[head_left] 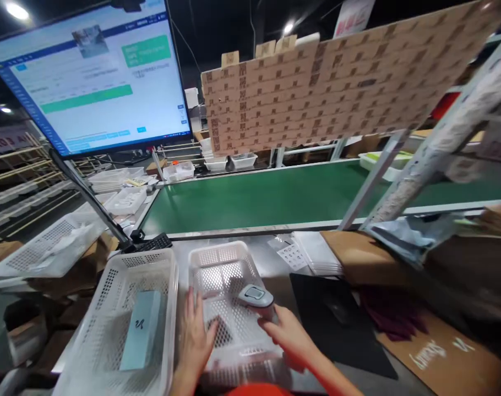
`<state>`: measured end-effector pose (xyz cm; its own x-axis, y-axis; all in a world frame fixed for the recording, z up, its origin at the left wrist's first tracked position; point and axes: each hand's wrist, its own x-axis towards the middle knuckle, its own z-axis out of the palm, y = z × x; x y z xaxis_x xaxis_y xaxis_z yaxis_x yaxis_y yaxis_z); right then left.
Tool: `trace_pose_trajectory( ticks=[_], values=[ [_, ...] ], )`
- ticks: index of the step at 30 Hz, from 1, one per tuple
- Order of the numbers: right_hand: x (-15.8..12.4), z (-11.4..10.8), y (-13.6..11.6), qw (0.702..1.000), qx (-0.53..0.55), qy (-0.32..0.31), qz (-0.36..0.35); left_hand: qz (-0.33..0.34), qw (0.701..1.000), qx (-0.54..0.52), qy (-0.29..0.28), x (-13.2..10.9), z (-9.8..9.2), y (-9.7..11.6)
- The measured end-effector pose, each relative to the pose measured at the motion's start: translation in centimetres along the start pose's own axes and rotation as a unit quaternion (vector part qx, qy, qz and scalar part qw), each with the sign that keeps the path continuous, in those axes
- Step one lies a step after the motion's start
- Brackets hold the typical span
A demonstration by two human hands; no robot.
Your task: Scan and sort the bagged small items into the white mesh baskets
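While right hand (289,335) grips scanner (255,297), left hand (195,341) lies flat, open, in basket (217,258).

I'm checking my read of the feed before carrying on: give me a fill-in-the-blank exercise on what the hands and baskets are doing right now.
1. The right hand holds a handheld ____ over the small white basket.
2. The left hand rests on the small white basket's ____ side.
3. The large white basket holds a pale ____ box.
4. Beyond the baskets runs a conveyor belt coloured ____.

Missing words: scanner; left; blue; green
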<state>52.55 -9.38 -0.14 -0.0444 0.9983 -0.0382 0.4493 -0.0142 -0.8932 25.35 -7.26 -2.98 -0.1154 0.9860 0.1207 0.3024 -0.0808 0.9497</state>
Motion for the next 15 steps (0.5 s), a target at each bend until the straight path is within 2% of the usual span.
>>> trace_pose_trajectory(
  ticks=[1, 2, 3, 4, 5, 7, 9, 10, 13, 15],
  values=[
    [0.1, -0.1, 0.6, 1.000, -0.010, -0.008, 0.004, 0.051, 0.992, 0.102, 0.053, -0.1, -1.7, -0.1],
    [0.2, -0.1, 1.0, 1.000, -0.019, -0.016, 0.008, 0.080, 0.970, 0.205, 0.106, -0.2, -3.5, -0.4],
    [0.2, -0.1, 1.4, 0.999, -0.027, -0.022, 0.013, 0.075, 0.940, 0.292, 0.162, -0.2, -5.4, -0.9],
    [0.3, -0.1, 1.6, 0.999, -0.030, -0.027, 0.019, 0.038, 0.914, 0.346, 0.209, -0.1, -7.2, -1.5],
    [0.4, 0.0, 1.8, 0.999, -0.027, -0.033, 0.023, -0.018, 0.902, 0.361, 0.237, -0.1, -9.1, -2.2],
    [0.6, 0.2, 1.7, 0.999, -0.007, -0.045, 0.026, -0.109, 0.903, 0.339, 0.242, 0.0, -12.4, -3.5],
    [0.7, 0.7, 1.0, 0.998, 0.020, -0.061, 0.021, -0.144, 0.914, 0.297, 0.235, -0.1, -15.1, -3.7],
    [0.7, 1.0, 0.4, 0.997, 0.034, -0.071, 0.015, -0.146, 0.918, 0.273, 0.248, -0.2, -16.1, -3.3],
    [0.6, 2.0, -2.3, 0.990, 0.075, -0.120, 0.001, -0.140, 0.909, 0.196, 0.339, -0.3, -17.6, -0.8],
    [0.4, 2.5, -4.5, 0.983, 0.099, -0.156, -0.020, -0.108, 0.911, 0.129, 0.376, 0.2, -17.0, 1.1]
  ],
)
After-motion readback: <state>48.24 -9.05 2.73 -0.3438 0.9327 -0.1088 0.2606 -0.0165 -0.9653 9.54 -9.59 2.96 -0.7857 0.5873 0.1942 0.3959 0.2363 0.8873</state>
